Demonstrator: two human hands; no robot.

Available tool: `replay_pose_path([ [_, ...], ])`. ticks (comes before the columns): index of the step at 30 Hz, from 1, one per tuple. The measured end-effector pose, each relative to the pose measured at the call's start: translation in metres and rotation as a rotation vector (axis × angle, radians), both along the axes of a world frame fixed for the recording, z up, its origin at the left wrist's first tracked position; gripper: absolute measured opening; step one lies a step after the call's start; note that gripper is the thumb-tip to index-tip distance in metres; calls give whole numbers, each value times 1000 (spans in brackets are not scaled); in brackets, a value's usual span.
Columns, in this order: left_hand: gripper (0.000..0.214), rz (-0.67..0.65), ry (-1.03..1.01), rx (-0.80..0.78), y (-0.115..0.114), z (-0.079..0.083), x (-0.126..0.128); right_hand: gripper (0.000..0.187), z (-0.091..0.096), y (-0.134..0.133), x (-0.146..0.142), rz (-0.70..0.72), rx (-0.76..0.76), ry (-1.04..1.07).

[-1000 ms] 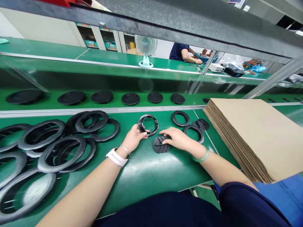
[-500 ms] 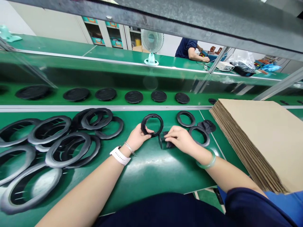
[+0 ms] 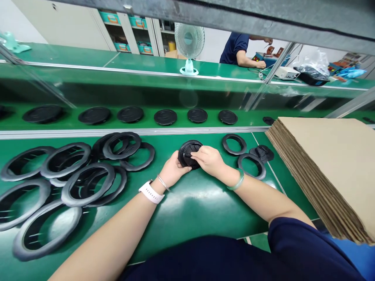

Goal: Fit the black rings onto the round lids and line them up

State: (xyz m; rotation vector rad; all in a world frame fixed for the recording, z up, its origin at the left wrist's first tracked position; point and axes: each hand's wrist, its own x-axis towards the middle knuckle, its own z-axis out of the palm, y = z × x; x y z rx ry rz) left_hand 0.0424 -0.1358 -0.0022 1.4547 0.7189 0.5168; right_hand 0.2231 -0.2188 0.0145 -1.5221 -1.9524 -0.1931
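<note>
My left hand [image 3: 173,170] is closed on the lower left edge of a black plastic ring [image 3: 182,159], held up over the green table. A round black disc [image 3: 191,151] now fills the ring's opening. With pinched fingers, my right hand [image 3: 209,159] grips a raised part on the disc's face. Whether the disc is seated in the ring I cannot tell. To the right of my hands lie two loose black rings [image 3: 234,144] and a dark flat disc piece [image 3: 262,153].
Several larger black rings [image 3: 88,185] are heaped at the left. Black round discs [image 3: 165,117] stand in a row on the green strip behind a metal rail [image 3: 117,133]. Stacked cardboard sheets [image 3: 328,156] lie at the right. Beyond are a fan [image 3: 190,43] and a co-worker's arm [image 3: 249,61].
My right hand has moved left and up, bringing the black disc from beside the ring into its opening. My left hand still holds the ring. The view has shifted slightly.
</note>
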Motion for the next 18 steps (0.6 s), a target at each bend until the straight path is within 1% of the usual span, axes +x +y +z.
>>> replay_pose_path([
  [4, 63, 9, 15, 27, 1, -2, -1, 23, 0, -2, 1, 18, 54, -46],
  [8, 64, 23, 50, 64, 1, -2, -2, 22, -1, -3, 0, 14, 56, -42],
  [12, 62, 21, 44, 46, 0, 0, -1, 21, -1, -4, -2, 10, 55, -21],
  [18, 58, 27, 53, 29, -2, 5, 0, 22, -1, -4, -3, 7, 70, -43],
])
